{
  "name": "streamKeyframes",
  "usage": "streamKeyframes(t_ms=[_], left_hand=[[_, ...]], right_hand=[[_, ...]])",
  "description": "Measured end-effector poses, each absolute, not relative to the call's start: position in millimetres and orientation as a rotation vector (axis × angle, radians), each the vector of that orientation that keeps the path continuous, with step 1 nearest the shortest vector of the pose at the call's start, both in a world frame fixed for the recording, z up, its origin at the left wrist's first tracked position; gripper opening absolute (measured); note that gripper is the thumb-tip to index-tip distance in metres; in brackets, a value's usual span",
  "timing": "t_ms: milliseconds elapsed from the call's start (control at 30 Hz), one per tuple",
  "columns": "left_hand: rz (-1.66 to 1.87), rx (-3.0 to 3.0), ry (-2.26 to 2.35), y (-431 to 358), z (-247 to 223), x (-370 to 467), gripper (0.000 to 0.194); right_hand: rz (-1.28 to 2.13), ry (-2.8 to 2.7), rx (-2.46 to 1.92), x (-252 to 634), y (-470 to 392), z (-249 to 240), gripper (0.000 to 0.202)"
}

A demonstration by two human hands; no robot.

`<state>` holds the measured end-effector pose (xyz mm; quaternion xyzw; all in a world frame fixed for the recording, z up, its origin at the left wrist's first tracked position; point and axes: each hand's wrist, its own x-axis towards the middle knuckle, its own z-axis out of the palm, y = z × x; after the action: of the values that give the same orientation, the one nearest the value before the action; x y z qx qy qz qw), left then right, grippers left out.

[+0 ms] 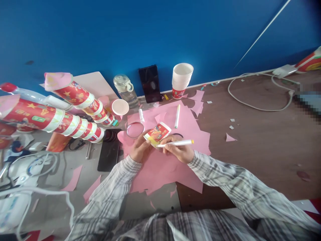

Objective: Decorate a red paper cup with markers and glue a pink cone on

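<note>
A red and white paper cup (158, 132) lies tilted in my left hand (140, 149), whose fingers grip its lower left side. My right hand (179, 150) is closed around a white marker (182, 142) with a yellow end pointing right. The marker's tip meets the cup near a yellow patch on its rim. Both hands are over pink paper (168, 172). Another white marker (177, 116) with a green tip lies beyond them on the paper, and a short white marker or cap (141, 115) lies to its left.
Towers of stacked red cups (67, 125) lean at the left beside a black phone (108, 155). Along the blue wall stand a clear bottle (125, 89), an upright phone (149, 83) and nested white cups (182, 78). A white cable (260, 108) curves at the right; paper scraps are scattered around.
</note>
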<state>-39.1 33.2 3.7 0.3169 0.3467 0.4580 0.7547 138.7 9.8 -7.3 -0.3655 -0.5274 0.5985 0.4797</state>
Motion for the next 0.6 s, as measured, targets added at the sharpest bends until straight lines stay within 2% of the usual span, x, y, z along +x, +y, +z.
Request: streamKeyframes(t_ms=[600], left_hand=[[1.018, 0.717, 0.764, 36.3, -3.8, -41.2, 0.05]], right_hand=[[1.438, -1.326, -0.889, 140.8, 13.0, -3.9, 0.029]])
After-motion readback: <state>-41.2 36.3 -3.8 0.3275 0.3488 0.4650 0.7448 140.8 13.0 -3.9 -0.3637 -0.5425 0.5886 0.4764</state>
